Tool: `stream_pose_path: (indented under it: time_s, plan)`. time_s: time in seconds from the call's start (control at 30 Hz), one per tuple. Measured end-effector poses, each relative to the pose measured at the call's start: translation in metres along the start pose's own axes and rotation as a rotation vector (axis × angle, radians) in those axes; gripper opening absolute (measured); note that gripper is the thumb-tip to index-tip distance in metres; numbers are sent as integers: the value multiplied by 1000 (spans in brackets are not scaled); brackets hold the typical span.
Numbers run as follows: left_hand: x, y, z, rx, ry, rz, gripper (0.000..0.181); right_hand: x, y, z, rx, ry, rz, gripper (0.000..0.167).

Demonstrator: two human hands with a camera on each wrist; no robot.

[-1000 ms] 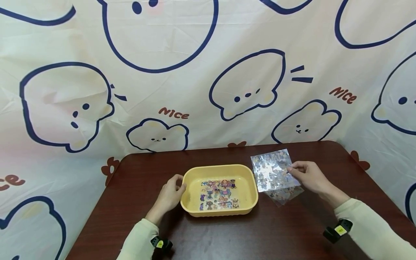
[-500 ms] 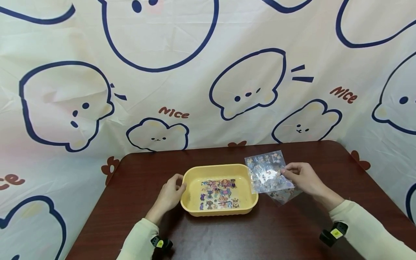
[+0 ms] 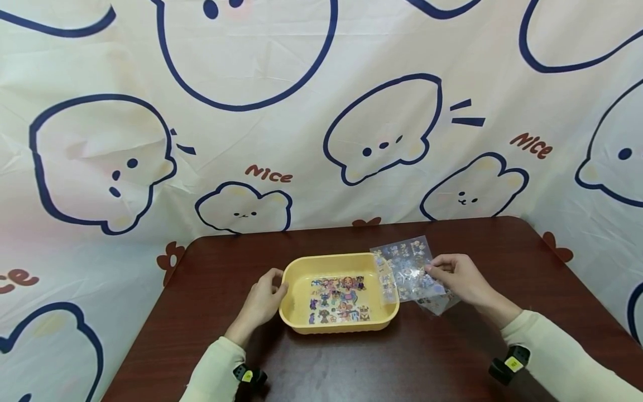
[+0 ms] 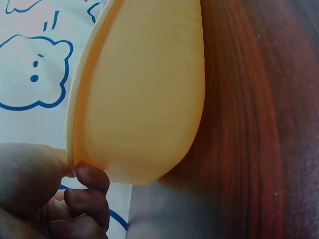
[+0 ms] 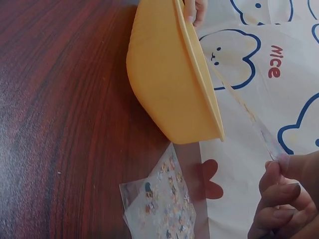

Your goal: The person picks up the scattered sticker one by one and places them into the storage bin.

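Observation:
A yellow plastic basin (image 3: 296,273) stands on the table with a colourful sticker sheet (image 3: 341,301) lying flat inside. My left hand (image 3: 261,298) pinches the basin's left rim between thumb and fingers, as the left wrist view also shows. Between thumb and fingers my right hand (image 3: 462,279) holds a clear sticker sheet (image 3: 409,268) by its right edge. That sheet is raised, and its left part reaches over the basin's right rim. Under it, more transparent sticker sheets (image 5: 167,199) lie on the table beside the basin, partly hidden in the head view.
The dark reddish-brown wooden table (image 3: 341,368) carries the basin near its middle. A white cloth (image 3: 311,139) printed with cartoon bears hangs behind the table and along its sides. Each wrist wears a black strap camera, such as the right wrist camera (image 3: 509,363).
My right hand has moved left with the sticker sheet, bringing the sheet's left part from beside the basin to over its right rim. The left hand and the basin have stayed in place.

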State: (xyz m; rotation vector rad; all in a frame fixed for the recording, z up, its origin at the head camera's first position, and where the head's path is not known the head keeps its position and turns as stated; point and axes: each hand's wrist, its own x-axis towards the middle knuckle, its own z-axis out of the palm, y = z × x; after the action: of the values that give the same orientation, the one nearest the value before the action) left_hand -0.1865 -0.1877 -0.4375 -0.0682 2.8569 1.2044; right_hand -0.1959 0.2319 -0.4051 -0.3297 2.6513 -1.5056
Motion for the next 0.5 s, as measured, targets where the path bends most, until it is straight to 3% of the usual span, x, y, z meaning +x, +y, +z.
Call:
stream_pose_path:
  time_s: [0.2,0.5]
  plan:
    - [1,0,-1,6,6,-4,29,0,0,4,39,-24,24,23]
    - [1,0,0,7,-13,-10,30,2,0,12,46,-27,-12,20]
